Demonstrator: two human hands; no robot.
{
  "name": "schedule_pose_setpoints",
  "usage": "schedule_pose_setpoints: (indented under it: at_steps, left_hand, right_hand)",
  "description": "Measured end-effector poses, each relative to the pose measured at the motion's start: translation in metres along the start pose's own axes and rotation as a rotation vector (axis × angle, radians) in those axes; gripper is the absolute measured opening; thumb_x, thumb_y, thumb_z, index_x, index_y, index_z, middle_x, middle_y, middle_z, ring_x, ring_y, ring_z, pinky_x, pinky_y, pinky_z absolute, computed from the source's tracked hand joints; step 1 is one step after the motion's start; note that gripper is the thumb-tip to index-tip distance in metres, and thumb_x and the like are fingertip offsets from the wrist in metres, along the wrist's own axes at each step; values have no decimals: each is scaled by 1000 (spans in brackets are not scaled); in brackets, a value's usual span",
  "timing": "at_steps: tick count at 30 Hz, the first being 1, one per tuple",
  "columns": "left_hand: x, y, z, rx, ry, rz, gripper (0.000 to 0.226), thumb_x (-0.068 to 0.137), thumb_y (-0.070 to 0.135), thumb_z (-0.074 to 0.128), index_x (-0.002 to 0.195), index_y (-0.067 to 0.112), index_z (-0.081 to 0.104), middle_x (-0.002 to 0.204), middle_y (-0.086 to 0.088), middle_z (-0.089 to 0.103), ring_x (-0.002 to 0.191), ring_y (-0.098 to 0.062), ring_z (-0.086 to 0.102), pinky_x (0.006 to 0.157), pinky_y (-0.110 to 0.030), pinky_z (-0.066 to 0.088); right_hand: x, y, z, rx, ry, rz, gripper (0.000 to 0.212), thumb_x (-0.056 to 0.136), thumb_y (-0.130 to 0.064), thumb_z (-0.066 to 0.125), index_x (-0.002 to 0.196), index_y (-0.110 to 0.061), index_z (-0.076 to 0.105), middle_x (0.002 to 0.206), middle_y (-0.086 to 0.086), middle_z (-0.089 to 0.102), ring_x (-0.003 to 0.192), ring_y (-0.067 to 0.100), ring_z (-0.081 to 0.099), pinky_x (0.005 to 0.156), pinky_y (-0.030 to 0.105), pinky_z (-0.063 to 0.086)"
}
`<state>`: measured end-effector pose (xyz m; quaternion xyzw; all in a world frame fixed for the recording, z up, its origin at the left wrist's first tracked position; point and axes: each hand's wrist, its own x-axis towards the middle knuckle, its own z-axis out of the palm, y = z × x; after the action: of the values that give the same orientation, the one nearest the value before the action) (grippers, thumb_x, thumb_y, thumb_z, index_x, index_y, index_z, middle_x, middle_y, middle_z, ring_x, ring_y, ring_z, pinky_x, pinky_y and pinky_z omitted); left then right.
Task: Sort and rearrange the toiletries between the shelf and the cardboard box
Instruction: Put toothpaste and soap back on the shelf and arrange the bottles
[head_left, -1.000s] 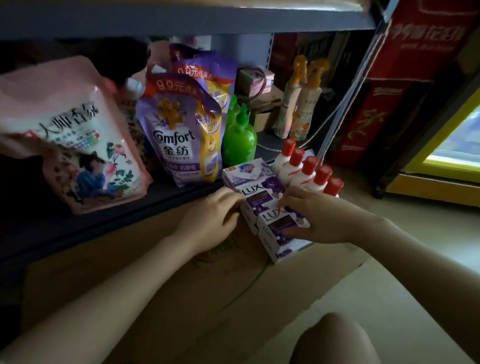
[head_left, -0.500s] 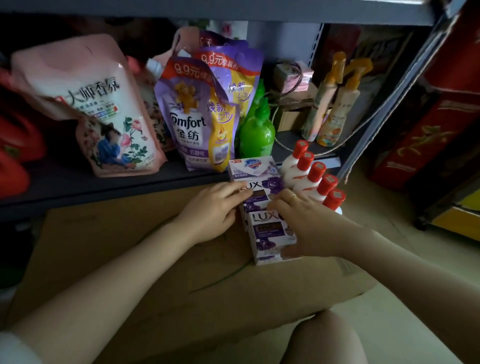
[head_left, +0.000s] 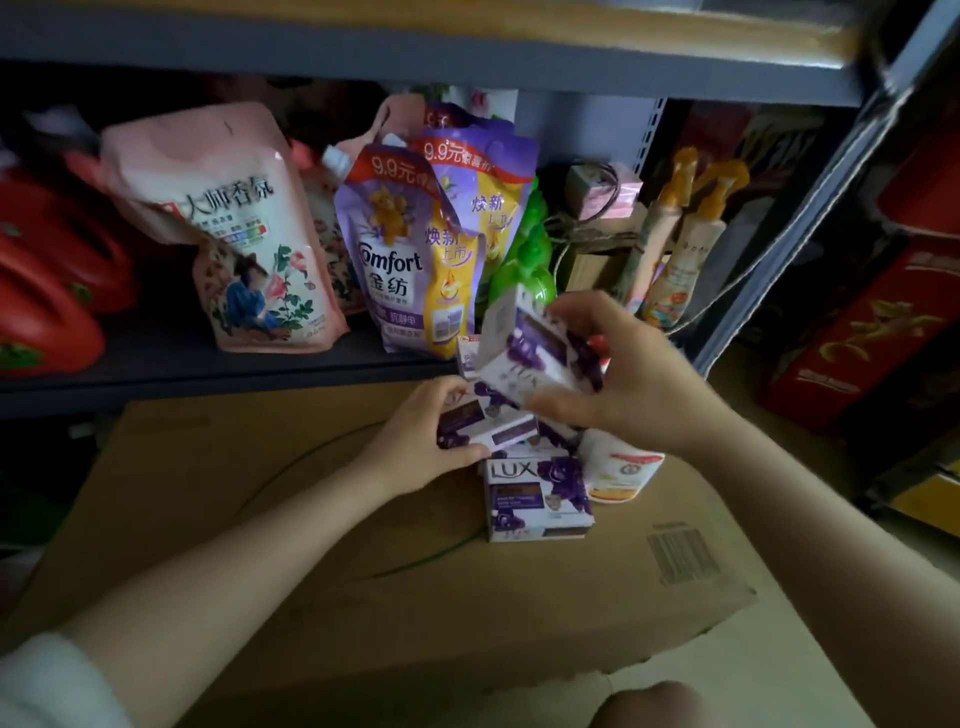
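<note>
Your right hand (head_left: 631, 382) grasps a purple soap box (head_left: 540, 353), lifted and tilted just right of the frame's middle, in front of the green bottle (head_left: 522, 265). Your left hand (head_left: 426, 441) grips a second soap box (head_left: 480, 423) just below it, fingers curled round its near edge. A third soap box (head_left: 537, 496), marked LUX, lies flat on the cardboard box (head_left: 363, 545), touching a white bottle (head_left: 618, 467) on its right that your right wrist partly covers.

Behind your hands, on the shelf (head_left: 208, 371), a pink refill pouch (head_left: 228, 234) leans at centre left, with two purple and yellow softener pouches (head_left: 410, 254) beside it, one behind the other. Red jugs (head_left: 47, 291) fill the left edge. Two spray bottles (head_left: 680, 244) with orange tops stand at the upper right, next to small cartons (head_left: 602, 192) wrapped in cord. Your raised hand blocks the shelf's front edge there.

The cardboard box is closed, brown, with a barcode label (head_left: 680, 556) at lower right, and sits on a pale floor (head_left: 779, 675). Red cartons (head_left: 857, 332) stand at the right edge, beyond the grey shelf post (head_left: 810, 208). The light is dim.
</note>
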<state>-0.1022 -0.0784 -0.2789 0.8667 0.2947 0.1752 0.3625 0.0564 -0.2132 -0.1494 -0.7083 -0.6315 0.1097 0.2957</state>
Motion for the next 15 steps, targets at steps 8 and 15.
schedule_pose_setpoints:
  at_steps: [8,15]
  left_hand:
    - [1,39,-71,64,222,156,59,65,63,58,116,36,42,112,26,43,103,14,40,84,-5,33]
    - [10,102,-166,160,545,363,52,61,55,63,107,38,46,106,23,50,95,3,53,79,-13,42]
  right_hand:
    - [35,-20,-53,37,130,-147,73,60,-56,64,125,-25,49,105,-22,53,88,-13,52,72,-3,38]
    - [89,-56,-99,60,348,-290,67,57,-59,76,116,-36,53,100,-17,61,92,1,57,81,12,42]
